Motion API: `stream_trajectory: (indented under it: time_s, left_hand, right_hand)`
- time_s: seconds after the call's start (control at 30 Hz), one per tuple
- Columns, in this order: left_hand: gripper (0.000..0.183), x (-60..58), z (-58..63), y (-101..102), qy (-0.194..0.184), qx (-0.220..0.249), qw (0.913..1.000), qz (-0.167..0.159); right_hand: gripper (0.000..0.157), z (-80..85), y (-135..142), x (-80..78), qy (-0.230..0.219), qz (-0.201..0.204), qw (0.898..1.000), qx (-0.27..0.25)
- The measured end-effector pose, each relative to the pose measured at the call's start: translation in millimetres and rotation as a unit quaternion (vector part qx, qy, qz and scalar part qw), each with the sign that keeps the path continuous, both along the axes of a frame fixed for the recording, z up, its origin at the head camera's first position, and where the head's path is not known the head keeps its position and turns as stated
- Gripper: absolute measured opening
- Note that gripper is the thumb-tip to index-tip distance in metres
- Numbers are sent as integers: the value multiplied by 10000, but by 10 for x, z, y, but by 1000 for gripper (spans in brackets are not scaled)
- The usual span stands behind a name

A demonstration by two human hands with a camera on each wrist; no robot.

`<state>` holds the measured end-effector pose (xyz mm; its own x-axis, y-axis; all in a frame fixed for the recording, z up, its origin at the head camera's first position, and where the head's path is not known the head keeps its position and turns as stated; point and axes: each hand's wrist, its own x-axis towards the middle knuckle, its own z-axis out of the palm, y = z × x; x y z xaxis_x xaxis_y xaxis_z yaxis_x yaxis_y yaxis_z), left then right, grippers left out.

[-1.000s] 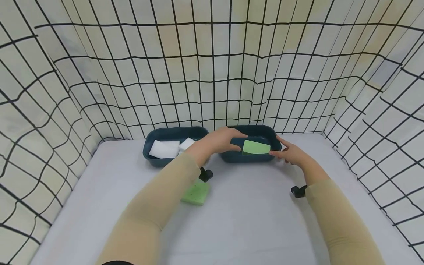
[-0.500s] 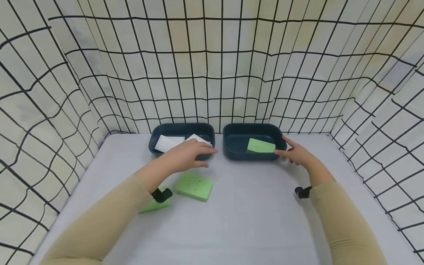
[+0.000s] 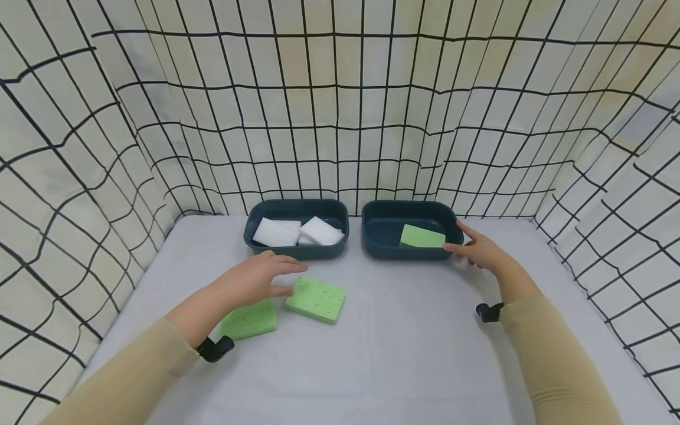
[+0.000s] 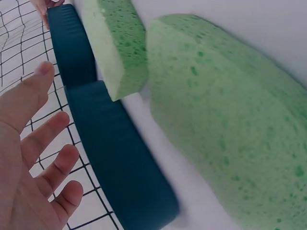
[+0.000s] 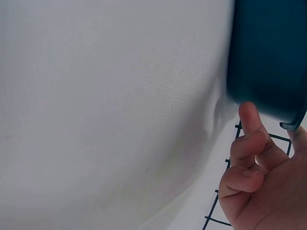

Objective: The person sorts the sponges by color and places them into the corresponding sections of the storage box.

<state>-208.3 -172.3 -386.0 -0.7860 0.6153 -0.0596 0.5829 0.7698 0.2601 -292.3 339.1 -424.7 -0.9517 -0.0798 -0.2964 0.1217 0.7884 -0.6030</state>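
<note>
My left hand (image 3: 247, 282) hovers with relaxed, spread fingers over two green sponges on the white table. One sponge (image 3: 249, 320) lies partly under the hand and wrist; the other sponge (image 3: 317, 301) lies just past the fingertips. In the left wrist view, the palm (image 4: 19, 177) has nothing in it. My right hand (image 3: 482, 251) holds the right end of a dark teal bin (image 3: 404, 254), thumb at the front corner and a finger at the rim. Inside that bin sits another green sponge (image 3: 422, 236). The right wrist view shows a finger against the bin wall (image 5: 268, 62).
A second teal bin (image 3: 297, 252) stands to the left, holding several white sponge-like blocks (image 3: 321, 230). Black wire grid panels (image 3: 334, 106) rise behind both bins and along the sides. White cloth (image 3: 382, 360) covers the table.
My left hand has moved from above the right bin, left and toward me, past the left bin to above the loose green sponges. The right hand stays at the bin's end.
</note>
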Motion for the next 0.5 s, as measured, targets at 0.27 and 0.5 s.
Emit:
stream_trajectory:
  time_s: [0.27, 0.5]
  left_hand:
    - [56, -6, -110, -19, -128, -250, 9996, -70]
    - [60, -54, -198, 36, -256, -415, 9983, -334]
  right_hand:
    - [98, -12, -15, 5, 26, 8, 10000, -84]
    - [98, -5, 12, 5, 43, -41, 10000, -56]
